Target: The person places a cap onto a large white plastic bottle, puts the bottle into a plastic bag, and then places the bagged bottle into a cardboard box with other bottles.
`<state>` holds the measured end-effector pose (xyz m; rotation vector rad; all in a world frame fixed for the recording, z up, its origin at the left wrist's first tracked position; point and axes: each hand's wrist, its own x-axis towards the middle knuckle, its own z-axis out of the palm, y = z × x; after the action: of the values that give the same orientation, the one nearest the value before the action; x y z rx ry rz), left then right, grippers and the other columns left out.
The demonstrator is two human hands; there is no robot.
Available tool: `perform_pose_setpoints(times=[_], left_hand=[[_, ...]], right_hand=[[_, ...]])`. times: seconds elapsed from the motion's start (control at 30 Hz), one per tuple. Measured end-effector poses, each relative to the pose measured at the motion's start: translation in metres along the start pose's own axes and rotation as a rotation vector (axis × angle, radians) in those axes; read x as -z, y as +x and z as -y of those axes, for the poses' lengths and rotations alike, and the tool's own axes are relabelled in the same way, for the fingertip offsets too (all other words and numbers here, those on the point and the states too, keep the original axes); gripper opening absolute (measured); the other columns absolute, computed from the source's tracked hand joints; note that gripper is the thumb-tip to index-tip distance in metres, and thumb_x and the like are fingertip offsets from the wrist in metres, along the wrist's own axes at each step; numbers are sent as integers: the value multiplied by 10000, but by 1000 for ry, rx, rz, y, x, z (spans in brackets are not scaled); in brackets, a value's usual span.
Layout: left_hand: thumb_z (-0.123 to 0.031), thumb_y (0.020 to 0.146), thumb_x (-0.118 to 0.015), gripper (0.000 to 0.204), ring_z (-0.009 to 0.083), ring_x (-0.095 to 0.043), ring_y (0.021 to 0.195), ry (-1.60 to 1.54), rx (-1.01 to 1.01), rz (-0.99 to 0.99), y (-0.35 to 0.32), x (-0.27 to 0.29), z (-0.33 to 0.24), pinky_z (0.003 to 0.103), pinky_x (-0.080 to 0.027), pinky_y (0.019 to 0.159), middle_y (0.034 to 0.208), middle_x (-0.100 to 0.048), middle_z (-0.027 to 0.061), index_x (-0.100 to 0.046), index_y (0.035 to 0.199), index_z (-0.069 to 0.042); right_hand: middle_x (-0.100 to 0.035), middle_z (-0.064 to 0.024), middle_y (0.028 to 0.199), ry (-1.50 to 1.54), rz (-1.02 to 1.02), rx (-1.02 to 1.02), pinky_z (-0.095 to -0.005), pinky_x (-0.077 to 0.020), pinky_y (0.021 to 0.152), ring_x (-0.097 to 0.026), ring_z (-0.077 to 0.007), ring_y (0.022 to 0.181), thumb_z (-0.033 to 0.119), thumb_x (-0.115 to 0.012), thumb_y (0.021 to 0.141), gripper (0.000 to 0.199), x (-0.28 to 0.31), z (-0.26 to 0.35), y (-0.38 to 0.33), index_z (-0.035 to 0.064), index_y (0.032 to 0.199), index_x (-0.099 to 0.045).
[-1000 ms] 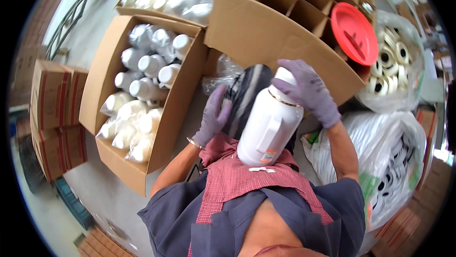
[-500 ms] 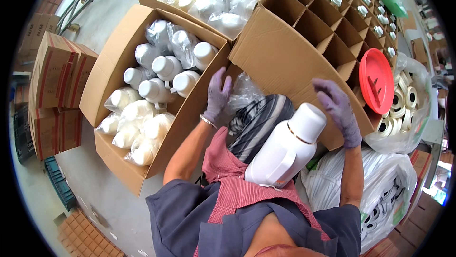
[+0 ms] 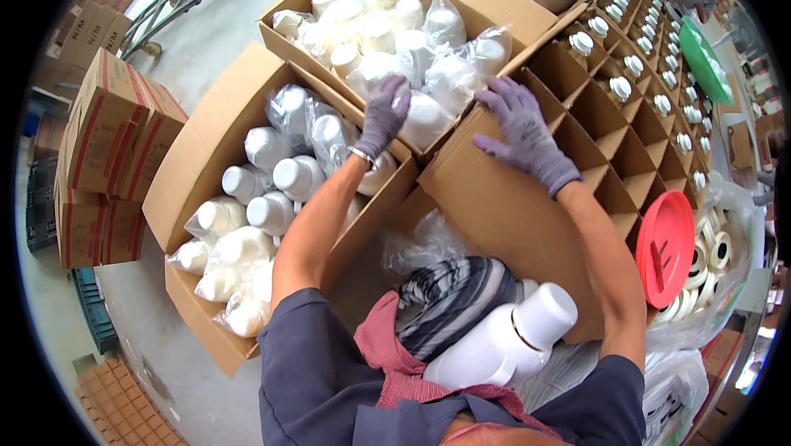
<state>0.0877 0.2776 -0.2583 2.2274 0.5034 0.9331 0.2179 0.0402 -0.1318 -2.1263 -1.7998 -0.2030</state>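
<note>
My left hand (image 3: pixel 383 118), in a grey-purple glove, reaches to the near edge of the far carton (image 3: pixel 288 44). Its fingers are curled against bagged white parts (image 3: pixel 427 116); what they pinch, if anything, is hidden. My right hand (image 3: pixel 521 134), gloved alike, is open, its fingers spread over the top edge of the divided carton (image 3: pixel 494 190). Across my lap lies a white vacuum flask (image 3: pixel 486 351), tilted, with its cup-shaped lid toward the right; neither hand touches it. Beside it is a bundle of dark striped cloth (image 3: pixel 457 302).
The left carton (image 3: pixel 194 170) holds several white lidded pieces, some bagged. White-necked bottles (image 3: pixel 620 87) stand in the divided carton's far cells. A red basin (image 3: pixel 666 248) is at its right, near a bag of white rings (image 3: pixel 700 273). Stacked cartons (image 3: pixel 107 145) stand left; a green basin (image 3: pixel 700 58) sits far right.
Both hands have moved forward, away from the flask: the left to the far carton's bagged parts, the right onto the divided carton's edge. The view has shifted, and the flask appears lower.
</note>
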Motion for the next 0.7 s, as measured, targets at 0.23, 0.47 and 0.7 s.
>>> perform_pose_setpoints(times=[0.23,0.47,0.7], left_hand=[[-557,896,-455,482,396,-386,1320,465,487,73,111,-8,124,539,-243,1102,1426,-439,176,-596,1286,-312],[-513,933,-349,512,381,-214,1412,676,658,488,152,-49,133,661,-99,1095,1515,-342,40,-569,1323,-263],[-181,997,-432,333,181,-499,1220,-603,225,-44,135,3,59,305,-316,1084,1262,-607,91,-617,1211,-5]], right_hand=[[-448,-128,1318,-8,-7,-21,-472,-311,1078,-415,-336,1242,261,-712,740,595,7,13,11,129,1272,-482],[-480,-119,1329,100,-13,-73,-438,-381,1034,-474,-324,1199,195,-704,745,559,8,8,6,101,1260,-509],[-500,-133,1299,90,-65,-64,-436,-387,1015,-485,-330,1175,237,-690,774,571,11,6,6,64,1281,-492]])
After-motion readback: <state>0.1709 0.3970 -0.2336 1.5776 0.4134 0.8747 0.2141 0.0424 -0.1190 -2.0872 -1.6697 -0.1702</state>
